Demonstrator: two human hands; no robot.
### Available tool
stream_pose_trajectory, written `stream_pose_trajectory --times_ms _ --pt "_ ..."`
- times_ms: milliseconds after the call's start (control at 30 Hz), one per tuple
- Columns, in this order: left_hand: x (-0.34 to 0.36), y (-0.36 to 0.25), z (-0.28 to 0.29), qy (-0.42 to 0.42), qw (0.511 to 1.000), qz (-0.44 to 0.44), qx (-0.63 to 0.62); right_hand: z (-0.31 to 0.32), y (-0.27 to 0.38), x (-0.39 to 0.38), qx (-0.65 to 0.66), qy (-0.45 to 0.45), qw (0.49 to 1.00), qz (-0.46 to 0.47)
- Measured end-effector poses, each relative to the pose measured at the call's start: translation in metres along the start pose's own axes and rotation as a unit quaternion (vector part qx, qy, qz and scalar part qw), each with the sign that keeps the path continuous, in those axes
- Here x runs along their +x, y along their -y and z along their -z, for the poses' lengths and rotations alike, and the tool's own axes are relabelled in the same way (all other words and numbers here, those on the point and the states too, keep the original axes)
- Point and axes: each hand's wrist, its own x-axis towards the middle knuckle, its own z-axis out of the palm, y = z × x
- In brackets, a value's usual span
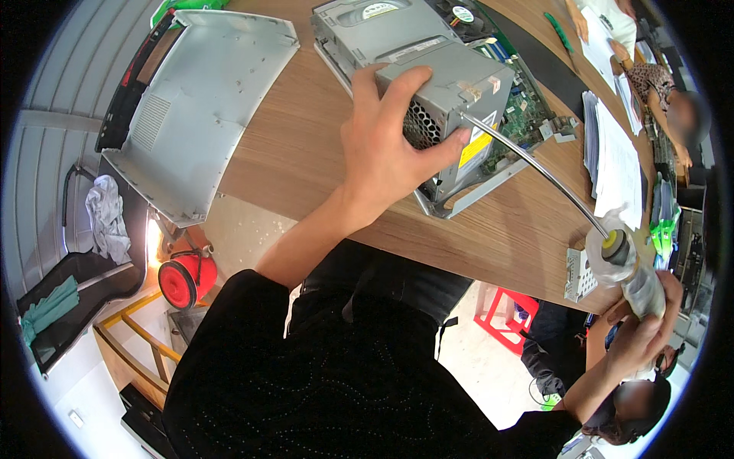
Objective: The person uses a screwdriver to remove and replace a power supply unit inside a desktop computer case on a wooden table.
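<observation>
My left hand [386,145] grips the near corner of a grey metal power supply unit [466,69], fingers on top and thumb on the side. My right hand [646,321], out to the right, is closed round the handle of a long screwdriver [527,158]. Clear plastic wraps that handle. The screwdriver's tip meets the power supply near its upper edge, by my left thumb. A grey optical drive [367,27] lies beyond my left hand, next to the unit. Behind and to the right, a green circuit board [527,96] shows partly.
A grey computer case cover [199,107] stands on the wooden table [275,145] at left. Papers [615,161] lie at right, with a small perforated metal piece [579,275] by the table edge. Other people sit along the right. A red stool [505,321] stands below.
</observation>
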Motion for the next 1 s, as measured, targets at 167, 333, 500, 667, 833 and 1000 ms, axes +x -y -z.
stream_pose_trajectory --times_ms 167,333,500,667,833,1000 --pt "-0.001 0.001 0.001 -0.002 1.0 0.012 0.018 -0.035 0.003 -0.001 0.036 -0.038 0.998 0.016" --pt "0.0 0.003 -0.002 0.008 1.0 0.027 0.004 -0.009 -0.013 -0.016 -0.034 -0.038 0.999 -0.02" --pt "-0.002 -0.006 0.004 0.018 0.999 0.036 -0.006 -0.035 -0.007 0.004 -0.041 -0.151 0.986 -0.064" --pt "-0.002 -0.004 0.004 0.022 0.998 0.053 -0.012 -0.034 -0.013 -0.013 0.0 -0.107 0.992 0.064" --pt "0.001 -0.006 0.002 0.034 0.999 0.014 0.013 0.013 -0.039 -0.025 -0.046 -0.078 0.993 0.073" --pt "-0.001 -0.008 0.001 0.039 0.999 0.031 0.0 -0.02 -0.022 -0.016 -0.155 -0.144 0.977 0.011"
